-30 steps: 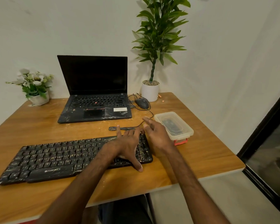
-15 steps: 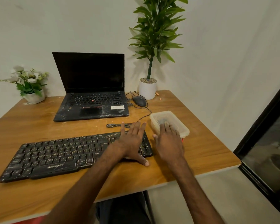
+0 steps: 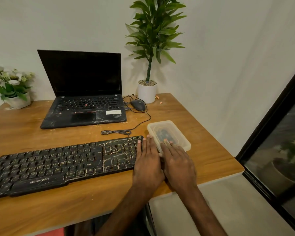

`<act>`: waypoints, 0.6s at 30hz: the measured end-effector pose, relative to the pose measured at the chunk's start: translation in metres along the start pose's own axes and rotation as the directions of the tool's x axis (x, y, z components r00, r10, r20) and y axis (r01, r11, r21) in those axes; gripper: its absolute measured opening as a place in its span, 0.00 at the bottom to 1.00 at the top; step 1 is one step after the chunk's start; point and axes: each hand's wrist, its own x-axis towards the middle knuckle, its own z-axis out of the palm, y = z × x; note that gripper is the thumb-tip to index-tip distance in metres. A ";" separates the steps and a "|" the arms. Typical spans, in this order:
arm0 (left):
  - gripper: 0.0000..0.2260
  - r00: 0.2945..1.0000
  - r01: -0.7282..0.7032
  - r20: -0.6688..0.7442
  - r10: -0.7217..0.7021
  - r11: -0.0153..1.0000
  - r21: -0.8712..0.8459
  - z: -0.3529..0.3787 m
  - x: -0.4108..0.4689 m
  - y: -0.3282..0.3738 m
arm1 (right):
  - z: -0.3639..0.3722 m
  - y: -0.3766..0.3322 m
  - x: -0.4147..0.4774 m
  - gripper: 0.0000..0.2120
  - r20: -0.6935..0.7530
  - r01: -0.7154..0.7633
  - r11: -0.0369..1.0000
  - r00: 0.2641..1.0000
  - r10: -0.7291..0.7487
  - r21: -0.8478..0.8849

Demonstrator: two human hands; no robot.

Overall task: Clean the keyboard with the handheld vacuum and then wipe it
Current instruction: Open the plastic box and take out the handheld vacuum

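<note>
At the right end of the keyboard (image 3: 58, 164), on the counter (image 3: 208, 155), the left hand (image 3: 147, 160) lies flat with straight fingers. The right hand (image 3: 177, 162) rests flat on the clear box (image 3: 188, 148) at 3 o'clock. Best to hold the box steady and lift its lid (image 3: 177, 132) slowly. The keyboard says ZEBRONICS.

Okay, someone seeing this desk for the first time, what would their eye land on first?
The black keyboard, streaked with pale scratches or grime, stretches across the near left of the desk. At its right end both hands lie flat: the left hand on the keys, the right hand on a clear plastic box holding something dark. Behind stand an open laptop with a dark screen and a tall green plant.
</note>
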 end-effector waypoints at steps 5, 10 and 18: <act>0.34 0.997 -0.012 -0.083 0.007 0.998 -0.067 -0.003 -0.001 0.002 | -0.012 -0.002 0.004 0.18 -0.138 0.039 0.998 0.989 -0.044 -0.039; 0.36 0.995 -0.015 -0.098 0.007 0.996 -0.086 0.000 -0.002 -0.001 | -0.021 0.003 0.001 0.16 -0.214 0.026 1.000 0.977 -0.022 0.015; 0.33 0.992 -0.048 -0.111 0.058 0.995 0.083 -0.004 -0.008 0.005 | -0.028 0.006 0.002 0.15 -0.255 -0.042 0.987 0.964 0.081 0.156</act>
